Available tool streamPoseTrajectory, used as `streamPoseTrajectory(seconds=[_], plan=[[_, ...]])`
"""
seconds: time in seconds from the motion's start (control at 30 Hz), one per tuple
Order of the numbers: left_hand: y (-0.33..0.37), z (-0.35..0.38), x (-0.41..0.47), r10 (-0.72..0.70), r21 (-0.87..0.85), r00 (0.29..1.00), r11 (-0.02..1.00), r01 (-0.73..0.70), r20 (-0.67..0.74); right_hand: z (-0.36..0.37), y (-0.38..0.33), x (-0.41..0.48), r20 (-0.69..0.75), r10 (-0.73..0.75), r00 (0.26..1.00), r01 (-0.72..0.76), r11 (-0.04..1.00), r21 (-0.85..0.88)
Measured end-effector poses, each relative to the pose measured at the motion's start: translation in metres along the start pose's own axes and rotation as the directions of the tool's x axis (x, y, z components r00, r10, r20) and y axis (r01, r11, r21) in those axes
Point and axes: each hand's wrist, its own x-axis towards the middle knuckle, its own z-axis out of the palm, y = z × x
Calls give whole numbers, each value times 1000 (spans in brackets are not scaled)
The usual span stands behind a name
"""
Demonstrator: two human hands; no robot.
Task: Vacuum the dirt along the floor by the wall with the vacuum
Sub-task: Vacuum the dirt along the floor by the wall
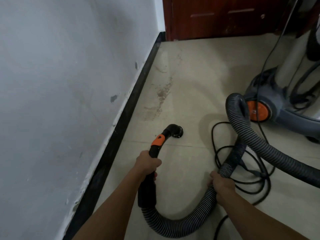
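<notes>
Left hand (147, 163) wrapped around the black wand (156, 146), nozzle (174, 131) on the tiled floor (199, 75) just short of the dirt (161, 96) beside the skirting (131, 104), right hand (220, 185) clasping the hose (181, 227), vacuum (270, 101) at right, cord (242, 170) coiled.

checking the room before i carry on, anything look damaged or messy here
Yes. A streak of brown dirt lies on the floor tiles beside the black baseboard. The white wall has chipped paint patches. The black power cord lies in loose loops.
</notes>
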Motion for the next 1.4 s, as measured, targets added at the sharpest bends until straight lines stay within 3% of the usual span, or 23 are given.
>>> streamPoseTrajectory(seconds=[0.17, 0.33, 0.43, 0.5, 0.7, 0.87, 1.1, 1.4], plan=[[-31, -6, -16, -11, -83, 1000, 996, 11, -3, 1, 7, -2, -3, 5, 1000, -6, 999, -48], [-66, -36, -12, -40, -190, 934, 981, -30, -355, 7, 13, -10, -29, -13, 999, 10, 996, -92], [-78, -59, 2, -138, -313, 895, 950, -2, -425, 8, 11, -9, -30, 1, 1000, -3, 998, -64], [-75, -56, 8, -152, -323, 907, 946, 19, -394, 7, 10, -7, -44, 7, 999, -10, 999, -51], [-48, -9, 6, -11, -152, 977, 988, -22, -215, 1, 10, 3, -61, 15, 998, -17, 999, -42], [-63, -30, -3, -62, -199, 960, 980, 6, -274, 10, 7, 1, -45, -14, 999, 13, 1000, -21], [-75, -58, -36, -82, -140, 993, 988, 70, -86, 47, 29, -25, 62, 36, 997, -33, 998, -52], [-43, -1, -33, -8, -49, 1000, 999, 8, 1, 2, 18, -13, -14, 47, 999, -47, 998, -45]])
